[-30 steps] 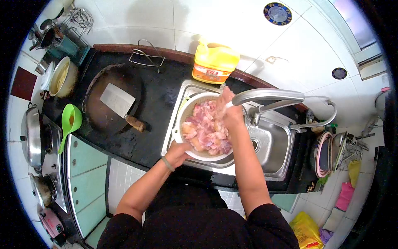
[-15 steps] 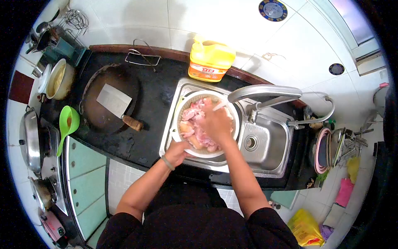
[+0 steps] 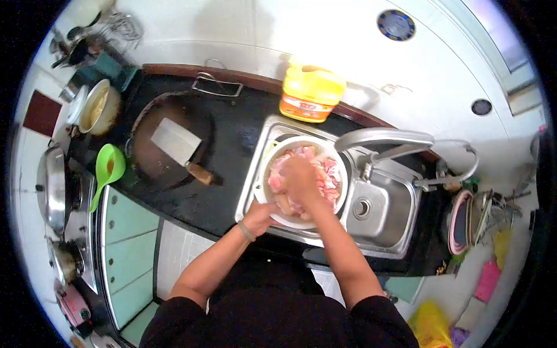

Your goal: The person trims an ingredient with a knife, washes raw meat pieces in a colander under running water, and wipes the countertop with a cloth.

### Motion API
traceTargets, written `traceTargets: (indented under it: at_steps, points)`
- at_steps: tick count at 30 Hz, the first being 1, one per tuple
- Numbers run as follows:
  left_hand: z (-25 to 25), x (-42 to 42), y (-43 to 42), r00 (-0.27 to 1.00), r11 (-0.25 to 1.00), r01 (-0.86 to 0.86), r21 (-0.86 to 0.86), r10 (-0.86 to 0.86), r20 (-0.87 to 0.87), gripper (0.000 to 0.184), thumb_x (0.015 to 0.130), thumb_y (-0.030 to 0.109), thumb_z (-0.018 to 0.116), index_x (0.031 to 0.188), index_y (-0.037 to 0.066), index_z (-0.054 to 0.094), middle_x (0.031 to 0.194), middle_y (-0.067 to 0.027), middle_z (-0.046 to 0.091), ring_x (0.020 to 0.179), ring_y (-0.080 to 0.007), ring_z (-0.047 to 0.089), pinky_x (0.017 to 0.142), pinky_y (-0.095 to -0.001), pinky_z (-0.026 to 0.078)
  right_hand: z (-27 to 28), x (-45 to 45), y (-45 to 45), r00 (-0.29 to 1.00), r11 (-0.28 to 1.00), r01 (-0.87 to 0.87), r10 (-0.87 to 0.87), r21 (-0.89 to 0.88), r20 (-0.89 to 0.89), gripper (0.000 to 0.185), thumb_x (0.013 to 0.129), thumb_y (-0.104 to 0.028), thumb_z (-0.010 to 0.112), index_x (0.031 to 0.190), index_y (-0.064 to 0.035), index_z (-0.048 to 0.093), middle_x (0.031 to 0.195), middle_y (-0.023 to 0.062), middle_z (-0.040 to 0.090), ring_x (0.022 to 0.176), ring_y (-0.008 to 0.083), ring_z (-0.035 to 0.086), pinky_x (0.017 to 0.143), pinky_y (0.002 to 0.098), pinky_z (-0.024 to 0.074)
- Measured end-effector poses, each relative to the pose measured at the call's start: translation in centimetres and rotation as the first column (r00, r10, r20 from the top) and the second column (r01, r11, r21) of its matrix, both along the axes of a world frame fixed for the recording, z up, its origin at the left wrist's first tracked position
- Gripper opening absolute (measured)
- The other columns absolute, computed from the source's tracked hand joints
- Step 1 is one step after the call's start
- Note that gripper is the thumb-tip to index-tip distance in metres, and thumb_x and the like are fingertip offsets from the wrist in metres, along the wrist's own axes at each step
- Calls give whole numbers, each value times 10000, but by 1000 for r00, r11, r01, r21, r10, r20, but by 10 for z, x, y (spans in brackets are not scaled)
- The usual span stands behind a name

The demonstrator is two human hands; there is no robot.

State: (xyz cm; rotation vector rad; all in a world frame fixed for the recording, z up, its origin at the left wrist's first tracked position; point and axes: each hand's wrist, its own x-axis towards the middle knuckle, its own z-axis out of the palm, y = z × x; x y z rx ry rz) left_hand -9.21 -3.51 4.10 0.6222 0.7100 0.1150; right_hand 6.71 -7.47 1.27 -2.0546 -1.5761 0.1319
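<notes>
Filling one white bowl [image 3: 343, 184] at the left of one sink [image 3: 380, 223], raw meat [image 3: 330, 172] lies in many pieces, too heaped to count, with one cleaver [image 3: 176, 142] off to the left. The left hand [image 3: 258, 217] pinches the bowl's near-left rim, thumb on the edge; the right hand [image 3: 300, 178] is among the meat, too blurred to tell whether it is spread or closed on a piece.

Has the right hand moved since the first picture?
Yes: the right hand has moved left and down in the view, away from the faucet spout.
</notes>
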Motion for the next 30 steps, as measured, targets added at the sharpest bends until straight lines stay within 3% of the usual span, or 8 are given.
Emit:
traceTargets:
  at_steps: [2,10,16,18,20,22,27,30]
  points:
    - [-18,-8,4,998,999,-45,-31,46,40,584,695,-49,554,1247,18,376,1132,-153,544,974,-301,594,729,-451,561,12,16,-6,806,931,269,-77,247,-587,82,777,-99,582,827,-64,637,793,50,596,716,143,557,586,259,418]
    - [-15,-28,33,982,989,-141,-49,146,121,613,699,-50,535,1282,18,358,1179,-156,529,994,-305,589,783,-437,544,72,43,-14,68,915,384,-159,-121,-985,208,877,-83,505,1002,75,555,905,142,629,764,204,629,709,283,541]
    - [-25,-36,48,984,988,-154,-21,155,87,619,698,-52,508,1285,4,318,1187,-163,496,1012,-310,574,716,-455,565,51,48,-3,135,976,209,25,53,-991,246,837,-22,518,1064,67,549,978,149,621,882,212,607,801,316,507]
    - [-38,-43,47,982,983,-182,-17,183,51,661,688,-63,508,1310,44,311,1237,-162,476,1056,-345,546,788,-513,526,49,50,-6,593,987,107,-160,-119,-789,291,800,-2,535,1088,36,552,983,115,629,888,185,606,799,307,495]
    - [-34,-49,46,990,991,-130,-20,131,43,679,685,-60,518,1317,48,295,1249,-156,464,1079,-340,532,822,-514,509,56,39,-9,611,977,170,-209,-132,-763,283,789,-61,552,1061,19,555,959,141,633,892,243,615,786,339,483]
    - [-36,-52,44,983,990,-139,-25,141,116,685,684,-53,528,1318,49,289,1253,-154,459,1098,-334,520,847,-503,500,36,35,-10,935,885,183,-291,-428,-203,274,803,-174,554,1022,-10,560,924,192,618,888,355,596,784,400,469]
    - [-33,-51,25,997,994,-75,-82,76,18,655,698,-54,524,1307,59,309,1251,-137,466,1095,-319,523,843,-484,507,5,-22,9,876,906,345,-404,-244,-263,242,823,-250,516,1010,-107,578,1034,144,590,956,380,551,794,441,433]
    - [-70,-52,9,996,982,-40,-186,53,65,605,705,-59,514,1275,57,347,1209,-136,497,1061,-320,541,832,-477,514,8,-51,-3,974,991,136,-136,11,182,250,797,-240,561,1018,-124,583,1057,109,580,973,325,544,791,435,422]
